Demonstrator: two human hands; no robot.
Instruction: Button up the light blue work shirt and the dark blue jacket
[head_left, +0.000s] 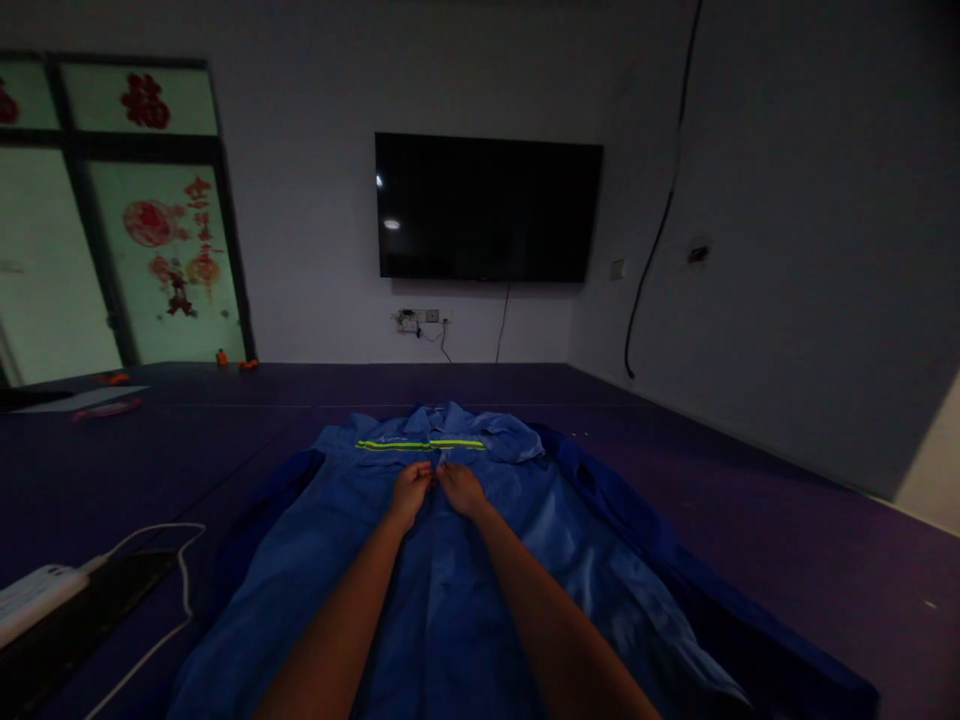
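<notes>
A blue work jacket (525, 540) with a yellow-green reflective stripe (420, 444) lies spread flat on the dark purple surface, collar away from me. My left hand (410, 492) and my right hand (461, 488) meet at the jacket's front opening just below the stripe. Both have their fingers pinched on the fabric edges there. What exactly sits between the fingertips is too small and dark to make out.
A white power strip (34, 592) with a white cable (161, 545) and a dark flat device lie at the near left. A wall-mounted black TV (487, 208) hangs ahead. Glass doors (112, 250) with red decorations are at the far left. Small orange items (232, 360) lie near them.
</notes>
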